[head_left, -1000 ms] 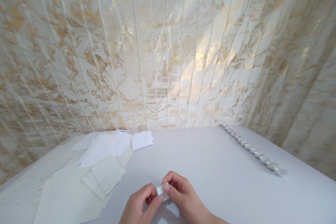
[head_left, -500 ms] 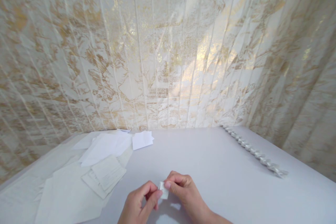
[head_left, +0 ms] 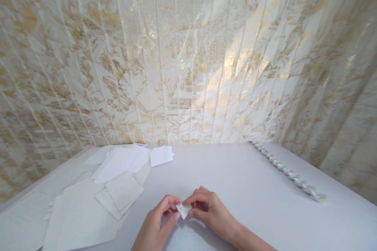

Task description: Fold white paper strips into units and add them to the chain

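Note:
Between my two hands, just above the white table point(head_left: 235, 180), is a small folded piece of paper point(head_left: 183, 210) with a pointed lower corner and faint dark marks. My left hand point(head_left: 161, 219) pinches its left side between thumb and fingers. On its right side, the thumb and fingers of my right hand point(head_left: 207, 210) close on it, hiding part of that edge. A chain of folded paper pieces point(head_left: 290, 174), whitish-grey and zigzagged, lies along the right side of the table.
Loose paper sheets point(head_left: 85, 219) overlap across the left of the table, with smaller written slips point(head_left: 123, 192) on top. A small stack of white paper point(head_left: 161, 156) lies near the back edge. Behind the table hangs a white and gold patterned curtain point(head_left: 188, 55).
The paper has turned from a small upright rectangle to a pointed shape. My right hand has shifted its grip, its fingers now reaching over the paper from the right. The view moved slightly.

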A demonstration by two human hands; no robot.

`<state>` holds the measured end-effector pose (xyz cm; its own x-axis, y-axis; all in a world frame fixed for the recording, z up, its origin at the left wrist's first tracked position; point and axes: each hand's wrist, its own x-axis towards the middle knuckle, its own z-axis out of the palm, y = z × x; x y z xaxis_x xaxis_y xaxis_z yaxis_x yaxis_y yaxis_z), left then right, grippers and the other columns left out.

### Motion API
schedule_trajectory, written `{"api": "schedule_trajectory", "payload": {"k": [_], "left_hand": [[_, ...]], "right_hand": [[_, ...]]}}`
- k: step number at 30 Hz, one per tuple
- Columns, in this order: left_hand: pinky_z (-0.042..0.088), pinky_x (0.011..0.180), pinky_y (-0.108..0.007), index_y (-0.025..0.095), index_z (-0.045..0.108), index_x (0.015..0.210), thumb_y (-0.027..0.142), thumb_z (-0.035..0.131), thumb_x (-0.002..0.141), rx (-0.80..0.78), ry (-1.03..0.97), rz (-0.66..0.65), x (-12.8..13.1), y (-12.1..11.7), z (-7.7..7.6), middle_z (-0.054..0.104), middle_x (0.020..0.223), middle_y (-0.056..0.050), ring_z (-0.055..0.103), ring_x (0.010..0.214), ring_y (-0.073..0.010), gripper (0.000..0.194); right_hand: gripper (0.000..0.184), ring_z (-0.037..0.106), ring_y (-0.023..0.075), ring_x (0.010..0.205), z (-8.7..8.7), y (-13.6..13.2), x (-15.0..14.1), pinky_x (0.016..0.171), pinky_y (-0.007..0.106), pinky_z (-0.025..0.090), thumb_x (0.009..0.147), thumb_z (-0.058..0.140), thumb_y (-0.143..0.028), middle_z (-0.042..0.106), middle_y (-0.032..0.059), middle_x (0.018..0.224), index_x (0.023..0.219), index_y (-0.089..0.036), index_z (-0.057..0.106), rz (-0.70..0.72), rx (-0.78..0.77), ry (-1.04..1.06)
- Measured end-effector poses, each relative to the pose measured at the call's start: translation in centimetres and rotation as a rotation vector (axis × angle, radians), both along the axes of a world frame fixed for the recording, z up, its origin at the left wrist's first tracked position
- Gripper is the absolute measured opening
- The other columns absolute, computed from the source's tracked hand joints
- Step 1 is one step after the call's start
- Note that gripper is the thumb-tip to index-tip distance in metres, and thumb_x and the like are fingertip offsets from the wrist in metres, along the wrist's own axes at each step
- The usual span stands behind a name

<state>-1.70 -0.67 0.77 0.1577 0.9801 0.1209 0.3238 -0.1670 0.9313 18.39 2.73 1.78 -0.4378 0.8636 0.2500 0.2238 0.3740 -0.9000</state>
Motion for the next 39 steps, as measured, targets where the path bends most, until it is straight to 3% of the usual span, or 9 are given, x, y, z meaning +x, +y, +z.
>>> {"api": "schedule_trajectory", "payload": {"k": [2, 8, 13, 18, 29, 32, 37, 39], "left_hand": [[0.046, 0.088, -0.032, 0.021, 0.065, 0.101, 0.03, 0.056, 0.087, 0.01, 0.068, -0.011, -0.1, 0.02, 0.02, 0.073, 0.096, -0.004, 0.065, 0.095, -0.0226, 0.018], [0.047, 0.083, -0.033, 0.023, 0.063, 0.085, 0.019, 0.055, 0.083, 0.145, 0.265, 0.021, -0.14, 0.16, 0.17, 0.066, 0.089, -0.003, 0.062, 0.09, -0.0227, 0.01], [0.043, 0.083, -0.035, 0.022, 0.062, 0.08, 0.01, 0.058, 0.076, 0.214, 0.453, -0.053, -0.08, 0.04, 0.58, 0.065, 0.091, -0.002, 0.056, 0.093, -0.0242, 0.013], [0.042, 0.084, -0.036, 0.02, 0.061, 0.086, 0.01, 0.06, 0.078, 0.206, 0.507, -0.078, -0.01, 0.02, 0.7, 0.064, 0.094, -0.003, 0.055, 0.095, -0.0242, 0.013], [0.043, 0.08, -0.035, 0.02, 0.058, 0.076, 0.008, 0.056, 0.084, 0.272, 0.61, -0.103, 0.28, 0.45, 0.95, 0.064, 0.089, -0.002, 0.057, 0.093, -0.0221, 0.015], [0.044, 0.081, -0.037, 0.019, 0.06, 0.076, 0.009, 0.056, 0.085, 0.285, 0.642, -0.085, 0.29, 0.55, 0.82, 0.063, 0.09, -0.002, 0.056, 0.093, -0.0228, 0.015], [0.044, 0.083, -0.039, 0.019, 0.058, 0.076, 0.011, 0.053, 0.087, 0.282, 0.63, -0.061, 0.55, 0.48, 0.55, 0.06, 0.093, -0.004, 0.054, 0.095, -0.024, 0.015], [0.044, 0.084, -0.04, 0.019, 0.056, 0.077, 0.013, 0.053, 0.088, 0.29, 0.606, -0.052, 0.67, 0.39, 0.46, 0.059, 0.094, -0.005, 0.053, 0.096, -0.0242, 0.013]], "right_hand": [[0.013, 0.052, 0.0199, 0.078, 0.36, 0.14, 0.26, 0.072, 0.03, 0.04, 0.079, 0.074, -0.025, 0.062, 0.0009, 0.069, 0.091, -0.023, 0.08, -0.019, 0.022, -0.086], [0.023, 0.056, 0.0198, 0.084, 0.46, 0.03, 0.31, 0.078, 0.03, 0.041, 0.075, 0.072, -0.006, 0.067, 0.0, 0.078, 0.088, -0.024, 0.077, 0.007, 0.175, -0.268], [0.023, 0.055, 0.0203, 0.086, 0.13, -0.07, 0.22, 0.079, 0.031, 0.041, 0.074, 0.075, -0.006, 0.065, 0.0023, 0.085, 0.089, -0.023, 0.077, 0.009, 0.293, -0.389], [0.024, 0.055, 0.0203, 0.085, 0.1, -0.07, 0.01, 0.077, 0.031, 0.042, 0.075, 0.076, -0.007, 0.065, 0.0031, 0.088, 0.093, -0.022, 0.075, 0.013, 0.373, -0.436], [0.012, 0.055, 0.0205, 0.085, -0.36, 0.16, 0.03, 0.074, 0.03, 0.042, 0.084, 0.071, -0.012, 0.068, 0.0034, 0.088, 0.083, -0.024, 0.074, 0.033, 0.525, -0.469], [0.015, 0.055, 0.0194, 0.085, -0.33, 0.18, -0.11, 0.074, 0.029, 0.042, 0.082, 0.072, -0.009, 0.067, 0.0025, 0.087, 0.081, -0.024, 0.075, 0.023, 0.48, -0.488], [0.015, 0.055, 0.0183, 0.089, 0.05, 0.08, -0.47, 0.081, 0.028, 0.042, 0.077, 0.076, -0.006, 0.063, 0.0005, 0.083, 0.071, -0.019, 0.071, -0.098, 0.189, -0.413], [0.015, 0.054, 0.0192, 0.092, 0.08, 0.07, -0.66, 0.084, 0.029, 0.041, 0.08, 0.075, -0.01, 0.063, 0.0005, 0.085, 0.069, -0.019, 0.07, -0.13, 0.144, -0.407]]}}
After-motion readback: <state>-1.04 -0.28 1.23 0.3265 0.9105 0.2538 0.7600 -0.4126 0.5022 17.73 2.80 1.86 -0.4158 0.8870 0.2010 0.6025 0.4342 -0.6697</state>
